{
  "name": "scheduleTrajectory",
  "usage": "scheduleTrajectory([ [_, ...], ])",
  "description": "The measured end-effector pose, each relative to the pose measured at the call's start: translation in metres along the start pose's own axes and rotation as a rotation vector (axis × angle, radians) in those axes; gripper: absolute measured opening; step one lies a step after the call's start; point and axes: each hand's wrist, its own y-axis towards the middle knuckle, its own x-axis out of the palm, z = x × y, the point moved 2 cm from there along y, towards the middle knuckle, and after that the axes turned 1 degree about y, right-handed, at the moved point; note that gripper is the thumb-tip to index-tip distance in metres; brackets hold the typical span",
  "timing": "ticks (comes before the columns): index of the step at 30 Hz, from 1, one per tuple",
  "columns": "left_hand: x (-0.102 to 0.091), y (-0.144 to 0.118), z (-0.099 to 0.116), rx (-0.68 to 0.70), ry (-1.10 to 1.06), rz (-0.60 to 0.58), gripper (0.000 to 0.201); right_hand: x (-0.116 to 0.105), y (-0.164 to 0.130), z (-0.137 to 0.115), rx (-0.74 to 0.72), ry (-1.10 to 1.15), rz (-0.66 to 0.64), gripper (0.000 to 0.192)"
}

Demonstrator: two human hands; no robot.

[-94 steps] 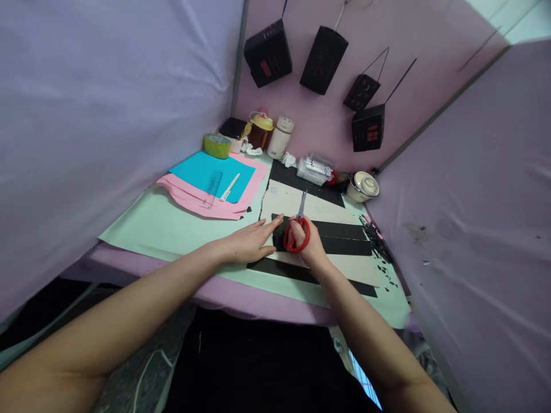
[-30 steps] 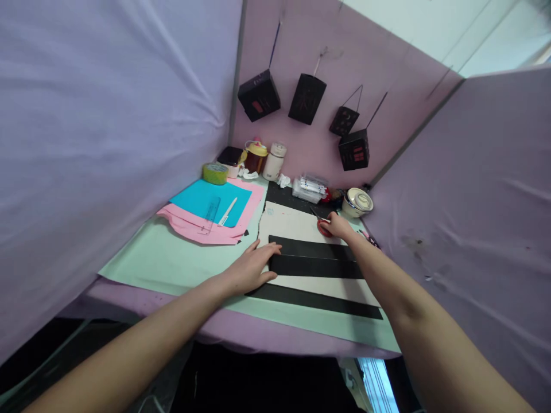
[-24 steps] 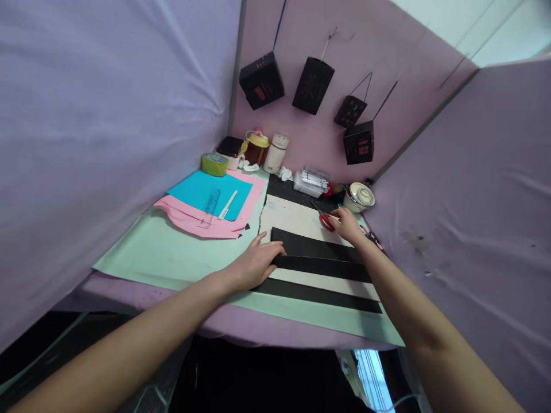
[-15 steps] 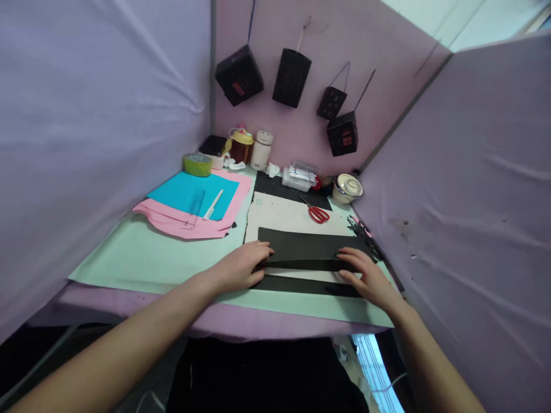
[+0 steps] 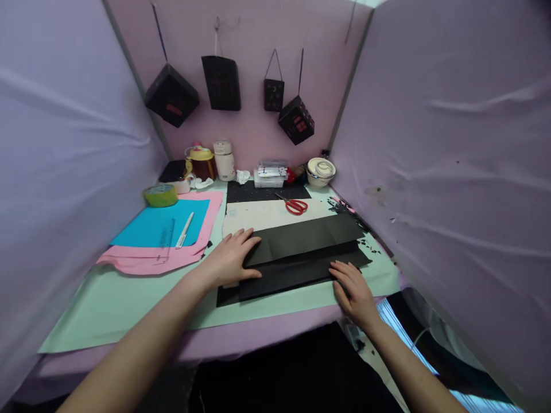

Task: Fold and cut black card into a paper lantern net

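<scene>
A sheet of black paper (image 5: 301, 238) with a long crease lies across the front of the table, its front half spread towards me. My left hand (image 5: 230, 255) rests at its left end, fingers and thumb spread, the thumb on the front half. At the front edge, towards the right, my right hand (image 5: 353, 289) touches the paper with its fingers stretched out and the thumb apart. Under the sheet shows a pale cutting board or sheet (image 5: 245, 217), with another black strip (image 5: 227, 296) at the near left. Red-handled scissors (image 5: 296, 206) lie just behind the sheet.
Blue paper (image 5: 146, 226) on pink sheets (image 5: 142, 267) holds a clear ruler (image 5: 166, 238) and a white pen (image 5: 185, 230). A tape roll (image 5: 160, 195), white bottle (image 5: 224, 162), plastic box (image 5: 270, 176) and lidded bowl (image 5: 321, 171) stand behind. Black scraps (image 5: 369, 246) lie right. Black lanterns (image 5: 221, 83) hang above.
The black paper's folded flap has opened out towards me, and the sheet lies more slanted. My right hand has moved to its front edge. The view has turned right.
</scene>
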Motion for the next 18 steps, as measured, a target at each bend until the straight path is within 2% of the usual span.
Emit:
scheduleTrajectory([
  [2,0.003,0.009,0.0,-0.025,0.003,-0.027,0.079,0.001,-0.001,0.001,0.016,0.021,0.032,0.039],
  [7,0.005,0.006,-0.01,-0.087,-0.182,0.043,0.054,0.004,-0.005,0.003,0.039,0.038,0.104,0.043],
  [10,-0.005,-0.001,-0.025,-0.203,-0.381,0.135,0.041,0.006,-0.005,0.003,0.03,0.036,0.117,0.043],
  [14,-0.017,-0.006,-0.042,-0.446,-0.633,0.342,0.036,0.007,-0.004,0.004,0.008,0.046,0.129,0.041],
  [18,-0.013,-0.006,-0.044,-0.546,-1.121,0.424,0.037,0.008,-0.005,0.005,0.015,0.043,0.134,0.04],
])
